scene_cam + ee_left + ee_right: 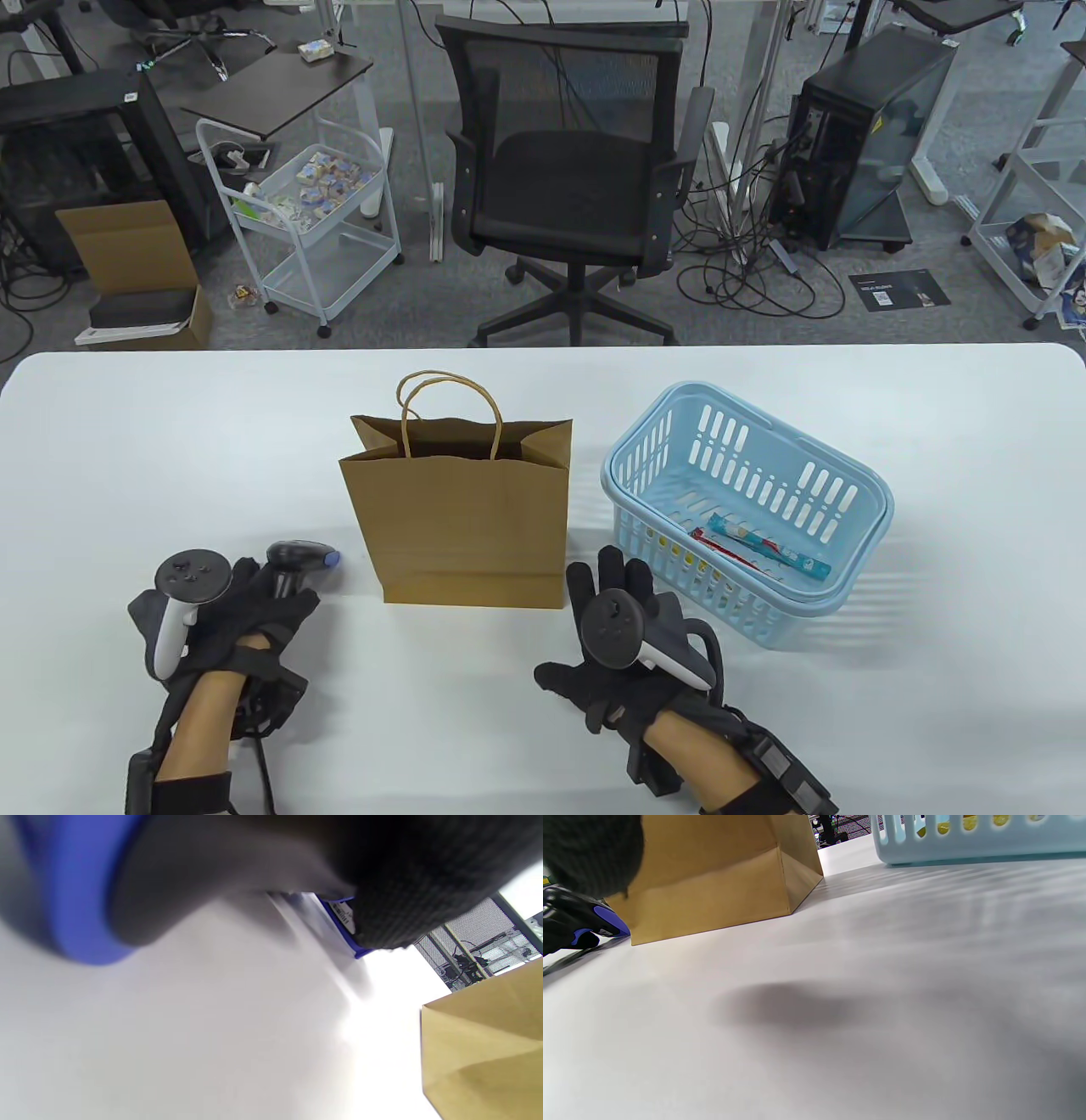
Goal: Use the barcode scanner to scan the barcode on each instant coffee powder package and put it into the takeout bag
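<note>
White tabletop [127,441]. Left grip [229,607] clasps black, blue-tipped barcode scanner [299,560]. Right grip [624,645] released, flat, beside pale-blue slotted basket [848,492] holding long coffee sachets [764,543] unscanned. Brown paper takeout bag [462,526] between grips; contents unseen.

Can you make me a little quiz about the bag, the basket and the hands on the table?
1. True or false: the paper bag is lying flat on the table.
2. Which hand is at the barcode scanner? A) left hand B) right hand
3. Fill in: the coffee stick pack lies inside the blue ____.

Key: 1 false, it stands upright. 2 A. 3 basket.
</note>
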